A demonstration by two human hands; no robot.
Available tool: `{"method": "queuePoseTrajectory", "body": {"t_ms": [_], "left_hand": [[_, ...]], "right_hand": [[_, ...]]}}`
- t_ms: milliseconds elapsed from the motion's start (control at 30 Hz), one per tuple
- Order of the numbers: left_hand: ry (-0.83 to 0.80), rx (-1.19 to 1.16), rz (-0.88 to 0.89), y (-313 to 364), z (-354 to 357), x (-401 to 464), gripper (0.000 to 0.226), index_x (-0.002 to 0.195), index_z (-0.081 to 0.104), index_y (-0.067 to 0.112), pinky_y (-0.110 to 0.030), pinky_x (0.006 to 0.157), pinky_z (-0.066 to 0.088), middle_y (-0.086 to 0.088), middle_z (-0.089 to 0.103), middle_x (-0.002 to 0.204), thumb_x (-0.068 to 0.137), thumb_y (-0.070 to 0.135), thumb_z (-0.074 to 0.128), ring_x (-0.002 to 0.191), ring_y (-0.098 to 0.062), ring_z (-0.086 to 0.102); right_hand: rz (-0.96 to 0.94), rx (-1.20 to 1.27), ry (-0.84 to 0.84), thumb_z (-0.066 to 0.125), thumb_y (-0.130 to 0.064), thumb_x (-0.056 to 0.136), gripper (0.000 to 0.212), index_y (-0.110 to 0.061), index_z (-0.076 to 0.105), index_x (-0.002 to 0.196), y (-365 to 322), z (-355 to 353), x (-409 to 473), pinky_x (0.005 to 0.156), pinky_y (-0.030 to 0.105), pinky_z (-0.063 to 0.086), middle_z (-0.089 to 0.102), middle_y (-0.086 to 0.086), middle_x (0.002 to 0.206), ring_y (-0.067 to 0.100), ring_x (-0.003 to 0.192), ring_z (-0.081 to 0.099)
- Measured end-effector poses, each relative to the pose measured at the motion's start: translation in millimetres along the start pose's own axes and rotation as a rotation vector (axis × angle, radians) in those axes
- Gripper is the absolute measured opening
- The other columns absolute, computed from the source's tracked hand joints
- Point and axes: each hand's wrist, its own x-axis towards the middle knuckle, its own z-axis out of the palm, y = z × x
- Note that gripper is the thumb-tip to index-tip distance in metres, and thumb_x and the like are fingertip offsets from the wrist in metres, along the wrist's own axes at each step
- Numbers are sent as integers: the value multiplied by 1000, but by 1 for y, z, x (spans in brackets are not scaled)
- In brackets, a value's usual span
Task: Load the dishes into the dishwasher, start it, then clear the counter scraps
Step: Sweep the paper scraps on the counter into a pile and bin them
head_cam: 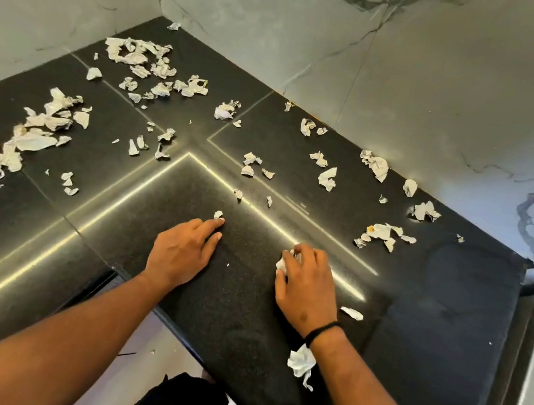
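1. Scraps of crumpled paper are your job now: your right hand (307,285) has its fingers curled over a small wad (284,261) pressed against the counter (244,302), while your left hand (183,252) lies flatter, index fingertip just touching one tiny scrap (218,214).
2. Judge these pieces as very light, soft and easily blown or flicked away; pinch each from above or sweep several together under a cupped palm.
3. Close by, one crumpled piece (302,363) sits beside your right wrist and a sliver (352,313) just right of that hand.
4. Farther out, scraps lie scattered along both legs of the L-shaped counter, with the thickest cluster (142,56) toward the back corner on the left.
5. The counter is dark, speckled and polished, probably slick enough for sweeping; marble-look wall panels (414,68) rise behind it. No dishwasher is in view.
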Motion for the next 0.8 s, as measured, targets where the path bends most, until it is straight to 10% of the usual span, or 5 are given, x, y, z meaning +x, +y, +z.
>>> {"method": "queuePoseTrajectory", "body": {"t_ms": [300, 533, 800], "left_hand": [[-69, -12, -10, -2, -1, 2, 42, 135, 57, 27, -35, 59, 53, 5, 64, 91, 105, 47, 36, 77, -17, 66], [-47, 19, -122, 6, -1, 1, 60, 151, 42, 15, -34, 59, 55, 2, 68, 82, 101, 46, 53, 71, -18, 67], [-82, 110, 65, -3, 2, 3, 53, 154, 35, 41, -27, 45, 36, 8, 45, 79, 103, 48, 27, 61, -13, 50]], "right_hand": [[125, 0, 27, 60, -38, 88, 43, -15, 61, 125, -10, 3, 73, 99, 47, 47, 50, 14, 133, 34, 124, 44], [35, -73, -91, 56, -35, 90, 31, -12, 61, 110, -24, 9, 54, 84, 43, 50, 52, 9, 113, 29, 101, 48], [-43, 28, -41, 57, -33, 90, 37, -13, 63, 120, -10, -6, 60, 96, 45, 49, 54, 11, 126, 31, 118, 49]]}}
